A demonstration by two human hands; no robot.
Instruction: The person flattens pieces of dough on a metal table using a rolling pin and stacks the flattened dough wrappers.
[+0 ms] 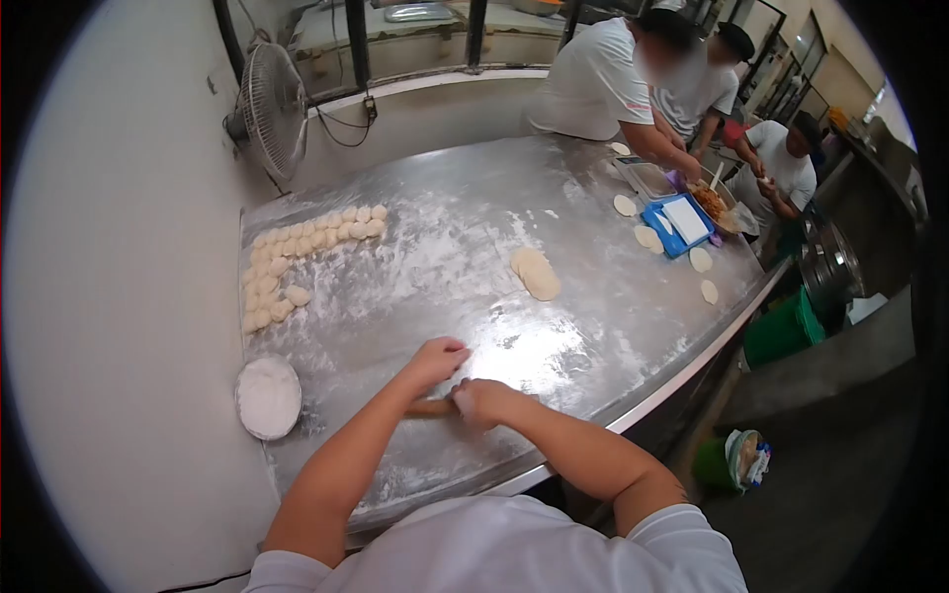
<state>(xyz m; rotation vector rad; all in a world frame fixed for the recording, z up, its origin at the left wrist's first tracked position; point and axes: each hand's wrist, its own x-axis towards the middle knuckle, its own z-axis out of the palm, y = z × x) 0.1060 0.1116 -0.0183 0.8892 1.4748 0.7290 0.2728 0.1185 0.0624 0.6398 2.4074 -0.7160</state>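
A wooden rolling pin (427, 407) lies near the front edge of the floured metal table (415, 287). My right hand (481, 403) is closed over the pin, its fingers partly blurred. Just above the pin is my left hand (438, 362), fingers curled and pressed together; what it holds, if anything, is too small to tell. Beyond my hands lies a small overlapping stack of flat dough rounds (535, 274). Rows of dough balls (321, 229) line the table's left side. A bowl of white flour (268, 397) stands at the near left corner.
Several people in white shirts (591, 81) work at the far right around a bowl of filling (709, 202), a blue tray (678, 225) and a scale (647, 179). Single dough rounds (700, 260) lie nearby. A fan (273, 111) hangs on the left wall. Green bins stand right of the table.
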